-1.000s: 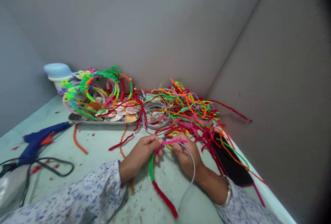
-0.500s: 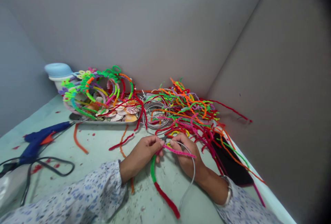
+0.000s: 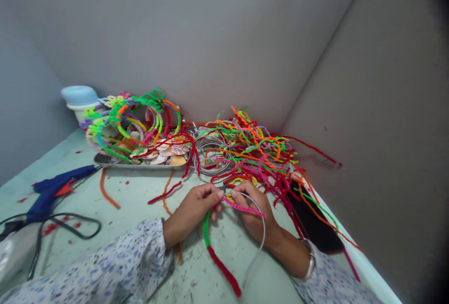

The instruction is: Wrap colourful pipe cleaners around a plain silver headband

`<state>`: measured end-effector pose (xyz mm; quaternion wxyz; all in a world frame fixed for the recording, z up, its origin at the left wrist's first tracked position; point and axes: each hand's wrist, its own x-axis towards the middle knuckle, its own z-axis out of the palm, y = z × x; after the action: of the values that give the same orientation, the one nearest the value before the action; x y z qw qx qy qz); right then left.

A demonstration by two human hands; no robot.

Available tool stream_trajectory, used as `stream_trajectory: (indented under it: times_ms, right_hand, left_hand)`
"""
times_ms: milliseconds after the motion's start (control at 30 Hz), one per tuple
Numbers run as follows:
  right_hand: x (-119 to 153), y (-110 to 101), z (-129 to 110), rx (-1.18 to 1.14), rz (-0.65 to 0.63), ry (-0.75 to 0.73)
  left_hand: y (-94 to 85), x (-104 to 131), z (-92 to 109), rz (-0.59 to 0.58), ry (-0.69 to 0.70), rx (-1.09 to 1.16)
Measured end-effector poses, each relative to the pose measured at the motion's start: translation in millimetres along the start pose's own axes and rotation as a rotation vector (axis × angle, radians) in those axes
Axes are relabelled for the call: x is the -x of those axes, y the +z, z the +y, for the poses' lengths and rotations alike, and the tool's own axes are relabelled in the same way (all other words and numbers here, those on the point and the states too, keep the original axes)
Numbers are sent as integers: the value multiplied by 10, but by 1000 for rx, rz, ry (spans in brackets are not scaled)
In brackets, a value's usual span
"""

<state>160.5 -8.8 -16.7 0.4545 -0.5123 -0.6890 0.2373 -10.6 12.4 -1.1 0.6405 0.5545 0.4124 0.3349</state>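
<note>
My left hand (image 3: pixel 200 206) is closed in a pinch on a wire wrapped in pipe cleaner. Below its fingers hangs the wrapped length, a green part (image 3: pixel 206 231) ending in a red part (image 3: pixel 224 270). A loose pink pipe cleaner (image 3: pixel 245 208) runs out from the left fingertips, across in front of the right hand. My right hand (image 3: pixel 255 210) pinches the bare grey wire (image 3: pixel 263 234) close beside the left fingertips. From there the wire bows down in a loop towards the red end. Fingers partly hide the spot where pink meets wire.
Behind the hands lie a coil of wire (image 3: pixel 212 170) and a heap of pipe cleaners (image 3: pixel 259 142). Left of these, wrapped hoops (image 3: pixel 140 103) rest on a metal tray (image 3: pixel 154 167) of shells. A blue glue gun (image 3: pixel 65 183) with its cord, and a dark flat object (image 3: pixel 312 222), flank the hands.
Both hands keep their pinch in nearly the same place. The hanging red end has swung slightly left, and the pink pipe cleaner's free tip has dipped a little.
</note>
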Motion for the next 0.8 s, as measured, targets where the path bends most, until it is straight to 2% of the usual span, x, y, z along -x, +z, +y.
stream_trajectory:
  times_ms: [500,667,800]
  right_hand:
    - [1,-16,-29,28,-21,-15]
    - [-3,-9,-17,50,-20,-40]
    - [-3,-8,-23,94,-12,-48]
  left_hand:
    - [59,9,-45,45,33,-106]
    - [66,33,-46,64,46,-215]
    - [61,62,-44,110,108,-358]
